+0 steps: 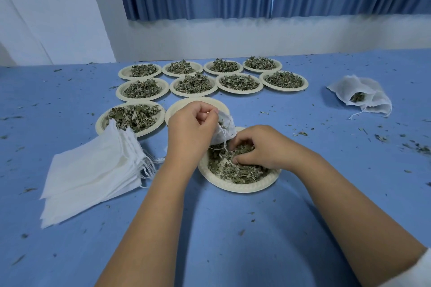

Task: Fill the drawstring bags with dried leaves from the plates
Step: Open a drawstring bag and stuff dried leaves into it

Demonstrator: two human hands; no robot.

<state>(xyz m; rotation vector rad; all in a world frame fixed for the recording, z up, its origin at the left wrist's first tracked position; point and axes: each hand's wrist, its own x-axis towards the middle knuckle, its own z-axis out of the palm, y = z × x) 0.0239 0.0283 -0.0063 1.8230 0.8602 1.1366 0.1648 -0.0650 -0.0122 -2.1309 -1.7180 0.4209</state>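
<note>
My left hand (190, 131) grips the rim of a white drawstring bag (225, 129), holding it over the near cream plate (235, 185). Its string dangles onto the dried leaves (233, 168) heaped in that plate. My right hand (258, 147) has its fingers curled down into those leaves, pinching some beside the bag's mouth. An empty cream plate (184, 105) lies just behind my left hand, partly hidden by it.
Several plates of dried leaves (193, 82) stand in rows at the back, one more at the left (133, 116). A stack of flat empty bags (93, 170) lies left. Filled bags (360, 96) lie far right. Leaf crumbs litter the blue table (233, 228).
</note>
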